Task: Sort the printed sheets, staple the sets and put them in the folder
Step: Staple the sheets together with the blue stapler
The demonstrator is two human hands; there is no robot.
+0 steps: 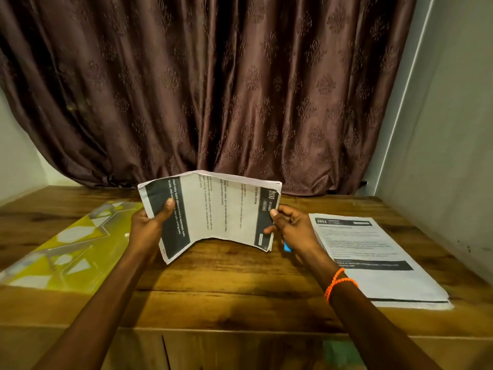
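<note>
A: Head view, held item?
B: Sheaf of printed sheets [213,209], bowed, above the table [226,284]. Left hand [149,225] grips its left end, thumb on top; right hand [290,225] pinches its right end, fingers curled.
A: Beside the sheaf?
B: Yellow folder [66,244] lying left of it; second printed stack [373,257] flat to its right.

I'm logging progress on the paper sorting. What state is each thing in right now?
Held sheets: lifted off the table, bowed in the middle, gripped at both ends.
Left hand: grips the sheets' left end.
Right hand: pinches the sheets' right end.
Sheets on the table: lying flat, printed side up.
Yellow folder: flat on the table, closed.
Blue object: mostly hidden behind the right hand.
</note>
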